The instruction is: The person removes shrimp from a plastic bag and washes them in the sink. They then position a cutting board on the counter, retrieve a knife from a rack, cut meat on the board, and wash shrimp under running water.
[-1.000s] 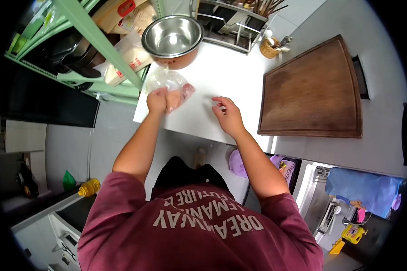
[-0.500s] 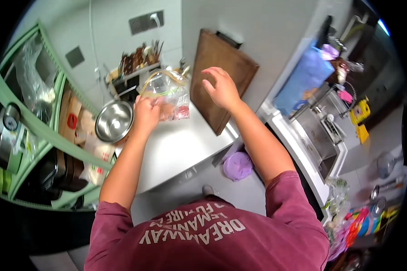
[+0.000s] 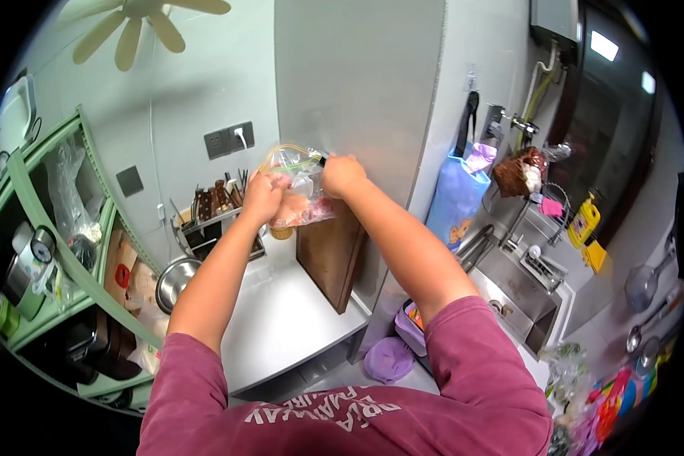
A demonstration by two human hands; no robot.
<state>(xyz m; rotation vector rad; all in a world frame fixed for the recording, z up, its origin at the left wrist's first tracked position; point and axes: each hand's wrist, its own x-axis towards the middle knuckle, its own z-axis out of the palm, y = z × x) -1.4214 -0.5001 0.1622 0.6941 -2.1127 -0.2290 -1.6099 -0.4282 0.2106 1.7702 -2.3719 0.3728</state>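
A clear zip bag (image 3: pixel 302 186) with pink and pale pieces inside is held up in front of me, above the back of the white counter (image 3: pixel 277 319). My left hand (image 3: pixel 264 199) is closed on its left edge. At the bag's upper right side, my right hand (image 3: pixel 343 176) grips it with bent fingers. The bag's mouth, with a yellow and green strip, points upward. Behind and below the bag, a brown cutting board (image 3: pixel 328 262) leans upright against the grey panel, partly covered by the bag and my right arm.
A metal bowl (image 3: pixel 176 284) is left of my left arm, near a green shelf (image 3: pixel 91 292). A knife rack (image 3: pixel 214 216) stands at the counter's back. On the right are a sink (image 3: pixel 513 285) and a hanging blue bag (image 3: pixel 457 199). A purple bag (image 3: pixel 389 359) lies low.
The view has tilted up and turned right. My left hand has lifted the bag off the counter area, and my right hand, open before, has come in and closed on the bag's right side.
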